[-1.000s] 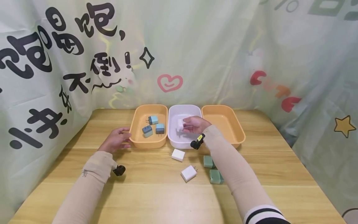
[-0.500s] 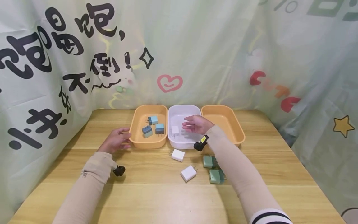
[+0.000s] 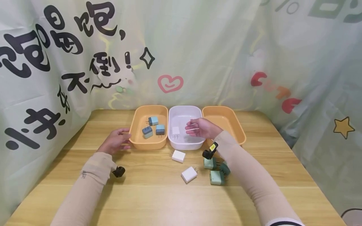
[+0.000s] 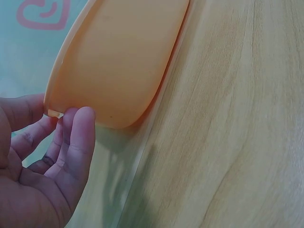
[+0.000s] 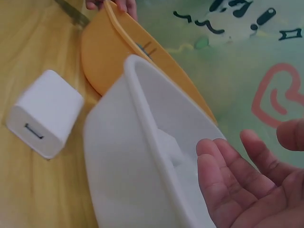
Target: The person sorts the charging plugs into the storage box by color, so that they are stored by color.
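My left hand (image 3: 115,140) rests its fingertips against the outer left side of the left orange bin (image 3: 150,146), its fingers loosely bent. Several blue two-tone charger plugs (image 3: 160,130) lie inside that bin. Over the pale middle bin (image 3: 186,146) hovers my right hand (image 3: 204,128), fingers relaxed with nothing between them. A white charger plug (image 3: 176,131) lies on that bin's floor, to the left of the right fingertips. In the right wrist view, the bin's wall (image 5: 128,156) partly hides this plug.
Two more white charger plugs (image 3: 189,174) lie on the wooden table (image 3: 158,201) before the bins. Green charger plugs (image 3: 216,177) sit below the right forearm. At the right stands another orange bin (image 3: 226,124). A printed curtain (image 3: 215,62) hangs behind.
The right hand has let go of the white charger plug, which now lies in the middle bin. That hand has drawn slightly right. The left hand keeps its place at the left bin.
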